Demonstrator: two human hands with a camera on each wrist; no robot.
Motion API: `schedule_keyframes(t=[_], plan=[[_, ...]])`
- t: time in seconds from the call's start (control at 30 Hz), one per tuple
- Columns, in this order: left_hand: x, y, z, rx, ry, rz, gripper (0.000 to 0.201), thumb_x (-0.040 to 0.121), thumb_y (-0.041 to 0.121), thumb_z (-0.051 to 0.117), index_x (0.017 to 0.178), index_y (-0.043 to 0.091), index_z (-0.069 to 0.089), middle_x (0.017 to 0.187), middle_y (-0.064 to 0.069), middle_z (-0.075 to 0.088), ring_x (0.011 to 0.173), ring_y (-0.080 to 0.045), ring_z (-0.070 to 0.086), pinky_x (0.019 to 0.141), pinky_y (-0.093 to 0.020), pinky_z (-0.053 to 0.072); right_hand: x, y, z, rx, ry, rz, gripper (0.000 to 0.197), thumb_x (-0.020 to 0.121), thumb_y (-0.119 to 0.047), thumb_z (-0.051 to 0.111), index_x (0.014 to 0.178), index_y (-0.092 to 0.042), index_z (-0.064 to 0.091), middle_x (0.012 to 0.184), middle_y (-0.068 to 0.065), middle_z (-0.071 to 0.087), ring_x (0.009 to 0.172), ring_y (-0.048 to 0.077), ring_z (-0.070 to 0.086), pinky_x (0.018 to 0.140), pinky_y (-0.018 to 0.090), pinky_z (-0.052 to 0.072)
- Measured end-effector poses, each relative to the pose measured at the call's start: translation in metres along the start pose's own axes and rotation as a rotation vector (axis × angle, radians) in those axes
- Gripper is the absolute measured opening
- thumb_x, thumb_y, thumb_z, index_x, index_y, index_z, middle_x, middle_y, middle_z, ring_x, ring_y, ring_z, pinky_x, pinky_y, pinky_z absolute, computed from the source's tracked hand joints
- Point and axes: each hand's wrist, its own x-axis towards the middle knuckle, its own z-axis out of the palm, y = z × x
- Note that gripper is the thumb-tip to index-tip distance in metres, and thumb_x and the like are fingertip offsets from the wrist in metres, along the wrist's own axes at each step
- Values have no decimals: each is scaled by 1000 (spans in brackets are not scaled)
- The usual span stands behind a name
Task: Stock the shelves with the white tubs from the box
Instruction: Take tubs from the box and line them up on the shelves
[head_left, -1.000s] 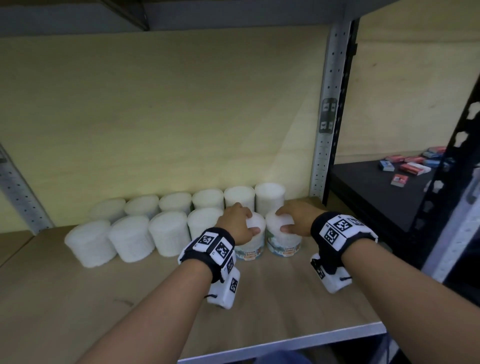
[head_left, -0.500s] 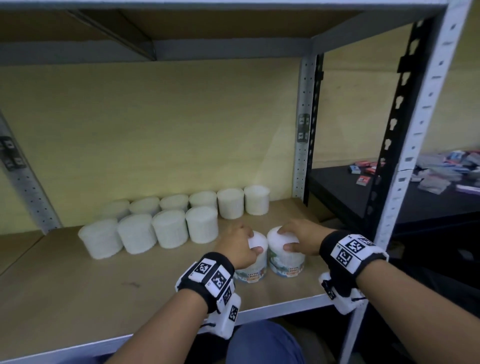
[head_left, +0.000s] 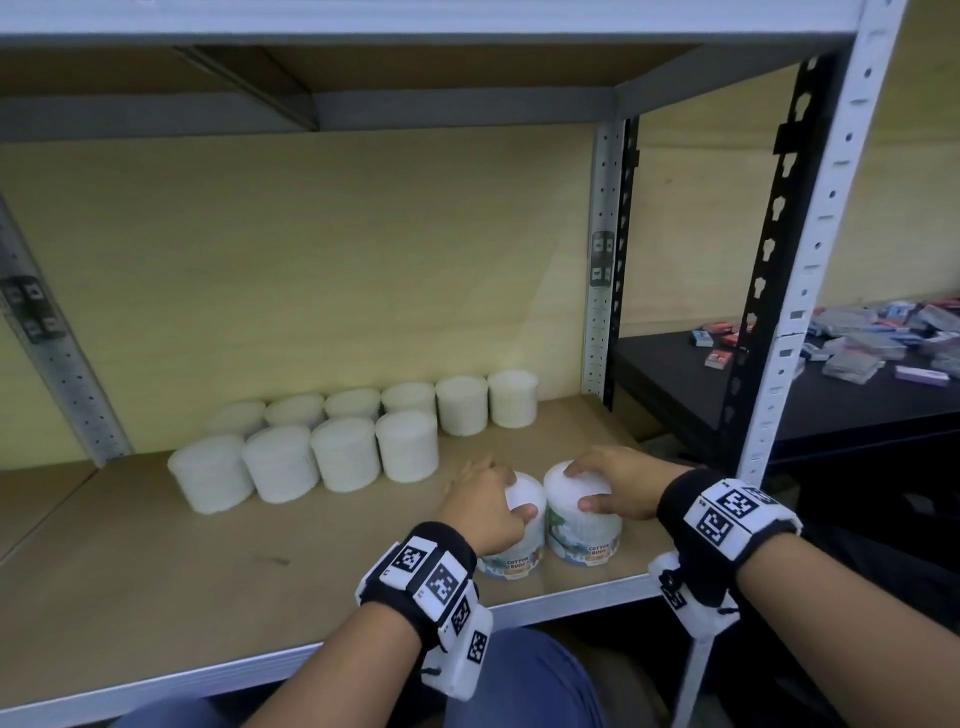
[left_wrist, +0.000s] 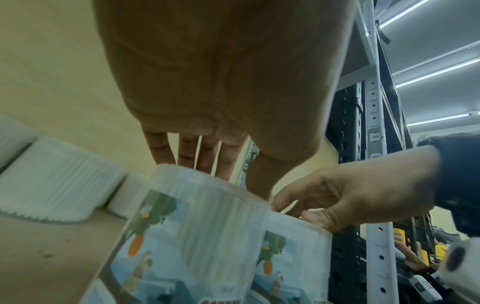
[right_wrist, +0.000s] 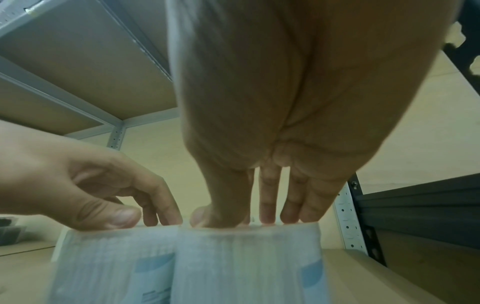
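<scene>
Wooden shelf (head_left: 156, 597) of metal rack; two rows of white tubs (head_left: 343, 441) at 11 o'clock by back wall. Front edge, 5 o'clock: two cotton-bud tubs upright, touching. Left hand (head_left: 480, 512) grips left tub (head_left: 519, 553) from above, fingers curled round lid. Right hand (head_left: 615, 486) grips right tub (head_left: 584, 530) likewise.

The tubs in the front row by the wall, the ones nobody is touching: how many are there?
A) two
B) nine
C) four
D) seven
C: four white tubs stand side by side in the front row on the shelf, with six more lined up behind them against the back wall; the left hand and right hand grip two other tubs nearer the edge.
</scene>
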Motion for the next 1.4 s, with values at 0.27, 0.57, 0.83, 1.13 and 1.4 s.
schedule_keyframes(t=[0.27, 0.57, 0.83, 1.13, 1.4], plan=[[4, -5, -10, -82, -14, -3, 54, 87, 42, 60, 133, 15, 51, 135, -2, 50, 126, -22, 47, 107, -35, 39, 0, -9, -14, 5, -39, 45, 53, 87, -36, 65, 136, -26, 49, 145, -1, 43, 132, 20, 43, 111, 34, 36], [14, -72, -65, -175, 99, -86, 43, 88, 30, 57, 129, 16, 55, 130, -1, 53, 121, -18, 52, 104, -31, 42, 34, -76, -28, 217, 142, -39, 38, 88, -27, 65, 124, -15, 60, 116, 1, 59, 99, 11, 52, 85, 21, 41], [30, -161, -98, -136, 64, -212, 45, 89, 32, 59, 129, 15, 52, 132, -4, 50, 123, -21, 50, 106, -36, 40, 104, -156, -21, 254, 145, -36, 34, 88, -28, 62, 119, -13, 62, 118, 5, 63, 96, 15, 56, 81, 22, 43], [62, -215, -111, -86, 30, -232, 47, 91, 32, 57, 133, 14, 48, 137, -7, 44, 129, -23, 42, 108, -39, 38, 173, -197, -20, 24, 19, 26, 51, 93, -35, 56, 137, -12, 48, 142, 8, 43, 127, 23, 47, 100, 28, 41], [86, -222, -103, 9, -100, -209, 60, 91, 41, 55, 142, 13, 39, 148, -7, 35, 137, -23, 35, 112, -37, 33, 200, -201, -19, -76, -76, 56, 66, 91, -40, 58, 146, -10, 35, 149, 8, 38, 132, 24, 43, 104, 30, 39]])
